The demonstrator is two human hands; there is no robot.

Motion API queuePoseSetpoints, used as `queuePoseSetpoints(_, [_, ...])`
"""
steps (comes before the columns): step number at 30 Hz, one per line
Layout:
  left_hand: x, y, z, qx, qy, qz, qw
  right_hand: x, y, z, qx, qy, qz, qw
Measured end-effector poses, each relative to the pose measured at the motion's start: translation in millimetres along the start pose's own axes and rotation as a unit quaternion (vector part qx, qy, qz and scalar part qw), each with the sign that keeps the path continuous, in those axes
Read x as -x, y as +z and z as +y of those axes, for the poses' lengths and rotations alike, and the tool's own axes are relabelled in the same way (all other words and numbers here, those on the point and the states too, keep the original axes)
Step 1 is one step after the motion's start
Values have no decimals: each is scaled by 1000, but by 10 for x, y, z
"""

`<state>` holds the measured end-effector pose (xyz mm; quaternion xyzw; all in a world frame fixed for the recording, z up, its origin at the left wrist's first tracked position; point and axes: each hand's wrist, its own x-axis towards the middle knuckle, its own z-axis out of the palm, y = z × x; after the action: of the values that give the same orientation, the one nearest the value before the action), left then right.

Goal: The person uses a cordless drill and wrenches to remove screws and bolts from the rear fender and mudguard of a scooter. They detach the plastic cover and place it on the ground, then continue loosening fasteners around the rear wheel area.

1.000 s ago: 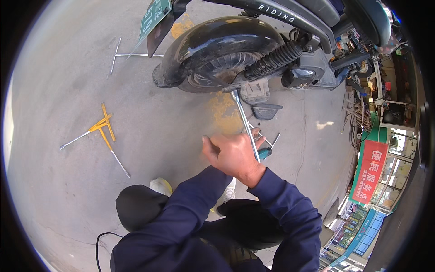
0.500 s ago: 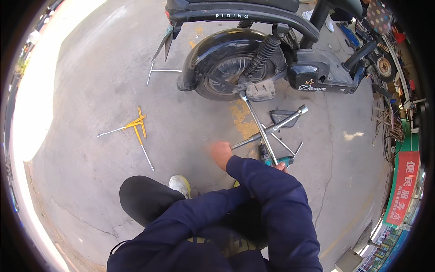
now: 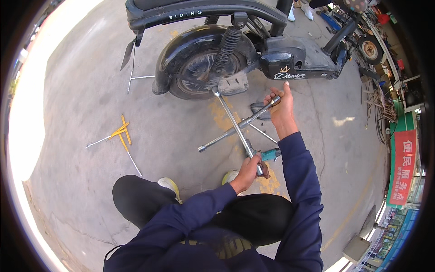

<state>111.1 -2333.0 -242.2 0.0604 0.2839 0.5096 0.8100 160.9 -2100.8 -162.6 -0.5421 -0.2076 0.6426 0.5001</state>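
A silver four-way cross wrench (image 3: 230, 116) reaches from the rear axle area of a black electric scooter (image 3: 199, 50) toward me, its far socket against the axle (image 3: 215, 90). My left hand (image 3: 248, 174) is closed round the wrench's near end. At the end of its right arm, my right hand (image 3: 283, 111) has bent fingers hooked on the bar, thumb stretched up. The wrench's left arm sticks out free over the ground. Under the wrench lie a teal power drill (image 3: 270, 154), partly hidden, and a silver T-handle wrench (image 3: 263, 133).
Yellow-handled T-wrenches (image 3: 121, 132) lie on the concrete at left. Another silver T-handle (image 3: 131, 78) is behind the rear wheel. A black plastic cover (image 3: 256, 109) lies beyond the wrench. Tools and a small wheel (image 3: 370, 50) crowd the right, near a red banner (image 3: 403, 167).
My right hand has moved from the cross wrench's left arm to the right arm's end, so my arms no longer cross. My left hand stays on the near end. The view has shifted.
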Motion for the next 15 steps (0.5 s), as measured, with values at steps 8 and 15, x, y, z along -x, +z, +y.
queuePoseSetpoints(8, [56, 15, 165, 272, -122, 140, 944, 1353, 790, 1891, 689, -482, -379, 386])
queuePoseSetpoints(15, [-73, -130, -32, -43, 12, 42, 998, 1626, 485, 840, 516, -257, -617, 535])
